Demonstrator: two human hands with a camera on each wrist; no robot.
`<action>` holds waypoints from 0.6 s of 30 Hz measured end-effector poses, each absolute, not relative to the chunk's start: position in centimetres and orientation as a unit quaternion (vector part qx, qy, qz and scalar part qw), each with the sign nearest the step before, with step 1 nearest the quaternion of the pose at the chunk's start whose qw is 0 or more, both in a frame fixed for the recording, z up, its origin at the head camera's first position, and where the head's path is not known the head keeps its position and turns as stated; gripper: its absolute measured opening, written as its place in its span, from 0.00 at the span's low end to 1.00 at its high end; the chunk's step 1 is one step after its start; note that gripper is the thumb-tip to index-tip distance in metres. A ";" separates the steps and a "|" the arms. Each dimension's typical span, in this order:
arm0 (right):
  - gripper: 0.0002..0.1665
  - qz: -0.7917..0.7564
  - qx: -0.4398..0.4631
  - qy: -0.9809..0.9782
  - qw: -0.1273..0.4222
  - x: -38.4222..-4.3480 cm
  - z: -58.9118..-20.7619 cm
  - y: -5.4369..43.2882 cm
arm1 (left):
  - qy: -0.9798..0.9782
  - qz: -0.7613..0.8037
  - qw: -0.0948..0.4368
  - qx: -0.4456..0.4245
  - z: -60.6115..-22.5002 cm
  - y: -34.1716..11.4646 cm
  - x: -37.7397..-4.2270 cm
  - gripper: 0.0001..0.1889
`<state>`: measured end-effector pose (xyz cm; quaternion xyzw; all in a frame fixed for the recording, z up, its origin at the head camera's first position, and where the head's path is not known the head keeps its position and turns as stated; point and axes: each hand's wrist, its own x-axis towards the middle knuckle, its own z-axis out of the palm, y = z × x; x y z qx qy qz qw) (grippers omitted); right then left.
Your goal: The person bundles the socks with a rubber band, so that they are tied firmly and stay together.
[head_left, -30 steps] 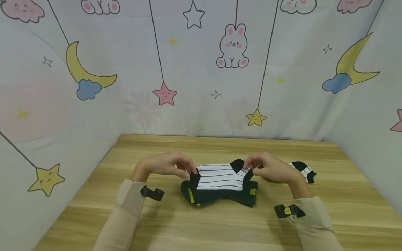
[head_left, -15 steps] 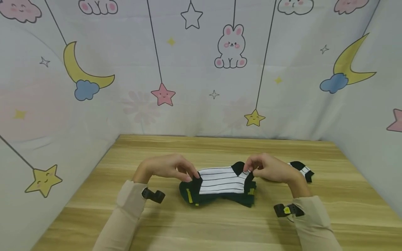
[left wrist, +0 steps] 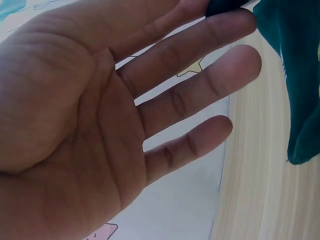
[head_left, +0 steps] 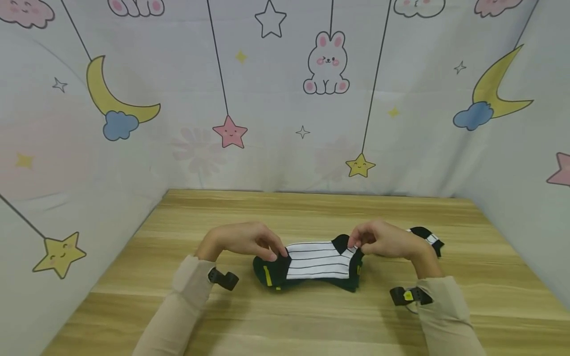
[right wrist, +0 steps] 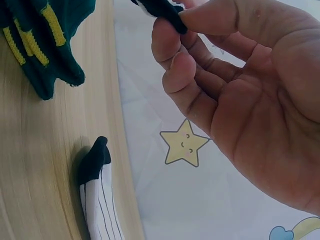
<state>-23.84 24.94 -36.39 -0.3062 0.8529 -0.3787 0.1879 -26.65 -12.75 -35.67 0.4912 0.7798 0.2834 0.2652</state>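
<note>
A white ankle sock with thin black stripes and black toe, heel and cuff is stretched level between my hands. At its black toe my left hand pinches with thumb and index finger, the other fingers spread out in the left wrist view. My right hand pinches the black cuff end, its other fingers bent. Directly beneath, dark green socks with yellow marks lie on the table, mostly covered by the striped sock in the head view. Their yellow bands show in the right wrist view on the green fabric.
Behind my right hand a second striped sock lies on the wooden table, partly hidden by the hand. A white cloth backdrop with cartoon prints rises at the table's back and sides.
Both hands have lowered the striped sock toward me and slightly right, so it covers more of the green socks. The grip at both ends looks the same.
</note>
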 end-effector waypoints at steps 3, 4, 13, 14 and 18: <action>0.14 -0.375 -0.302 0.854 0.197 -23.8 -36.3 25.0 | 0.783 0.280 0.262 0.490 -35.6 -12.7 -26.6 0.14; 0.13 -0.375 -0.302 0.853 0.200 -23.8 -36.3 25.1 | 0.784 0.279 0.260 0.490 -35.6 -12.7 -26.6 0.14; 0.14 -0.371 -0.308 0.850 0.213 -24.1 -37.1 25.2 | 0.792 0.268 0.255 0.486 -35.9 -12.4 -26.6 0.14; 0.14 -0.369 -0.310 0.850 0.214 -24.2 -37.2 25.2 | 0.793 0.267 0.255 0.484 -36.0 -12.4 -26.7 0.14; 0.15 -0.365 -0.311 0.850 0.217 -24.2 -37.3 25.2 | 0.797 0.264 0.253 0.482 -36.2 -12.2 -26.7 0.14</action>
